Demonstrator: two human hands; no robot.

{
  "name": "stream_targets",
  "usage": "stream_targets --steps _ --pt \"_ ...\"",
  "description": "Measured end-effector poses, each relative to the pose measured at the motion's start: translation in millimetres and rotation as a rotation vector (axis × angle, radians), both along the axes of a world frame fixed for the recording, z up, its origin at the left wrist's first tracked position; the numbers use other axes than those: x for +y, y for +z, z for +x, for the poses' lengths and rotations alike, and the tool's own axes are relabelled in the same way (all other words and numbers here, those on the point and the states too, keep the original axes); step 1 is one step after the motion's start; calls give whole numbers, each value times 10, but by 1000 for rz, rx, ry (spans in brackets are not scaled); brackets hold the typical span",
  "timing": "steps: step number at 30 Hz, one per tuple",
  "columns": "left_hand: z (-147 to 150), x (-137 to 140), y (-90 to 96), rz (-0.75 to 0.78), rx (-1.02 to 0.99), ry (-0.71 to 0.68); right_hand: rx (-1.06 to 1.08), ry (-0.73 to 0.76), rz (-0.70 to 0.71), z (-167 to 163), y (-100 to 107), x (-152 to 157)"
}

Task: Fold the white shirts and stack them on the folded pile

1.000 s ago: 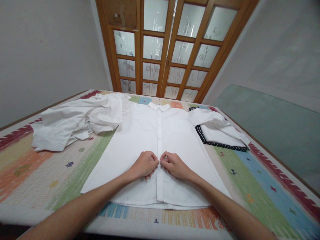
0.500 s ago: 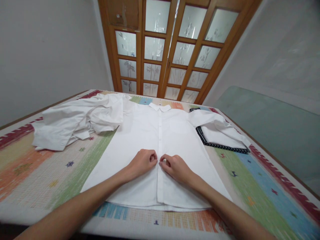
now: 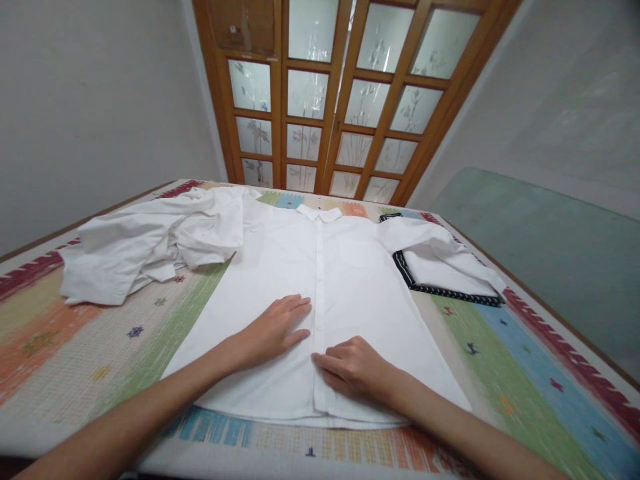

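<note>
Centrally, the white shirt (image 3: 370, 293) lay front side up on the patterned tablecloth (image 3: 165, 360), with its collar (image 3: 319, 213) at the far end and its hem toward the wearer of the camera. The left forearm entered from the lower left and ran diagonally inward. The left hand (image 3: 280, 327) was positioned palm down over the shirt, fingers extended forward and inward, thumb set apart below them; its grip was wide and held nothing. The fingertips stopped just beside the button placket (image 3: 319, 283). The right forearm entered from the lower right. The right hand (image 3: 355, 370) was nearer the hem than the left, knuckles raised, fingers curled under, index fingertip at the placket edge. Its grip was narrow; whether fabric was pinched could not be told. A crumpled white garment (image 3: 150, 240) lay to the left, and a black-trimmed cloth (image 3: 450, 294) lay by the right sleeve
</note>
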State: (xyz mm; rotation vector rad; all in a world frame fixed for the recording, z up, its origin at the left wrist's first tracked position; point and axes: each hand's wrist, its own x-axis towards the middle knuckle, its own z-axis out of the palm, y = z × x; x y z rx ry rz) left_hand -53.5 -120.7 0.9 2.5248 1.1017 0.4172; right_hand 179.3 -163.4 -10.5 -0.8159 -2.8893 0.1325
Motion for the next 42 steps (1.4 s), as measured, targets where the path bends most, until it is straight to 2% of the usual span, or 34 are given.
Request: stream_targets --steps 4,9,15,17,22,30,35,42 --pt "-63 -2 -43 -3 120 -40 101 113 -24 4 41 -176" --pt "-59 -25 27 -3 222 -112 88 169 -43 -9 75 -286" --pt "-62 -22 20 45 254 -121 36 153 128 -86 26 -377" --pt "-73 -14 -8 50 250 -128 3 144 141 -108 53 -408" --pt "-103 15 -32 59 206 -157 -54 139 90 -108 172 -419" --pt "-96 73 0 22 218 -171 12 166 0 -80 260 -296" --pt "-37 160 8 47 214 -142 -17 184 18 -84 203 -293" --pt "76 451 12 100 202 -84 -50 247 44 -83 59 -259"
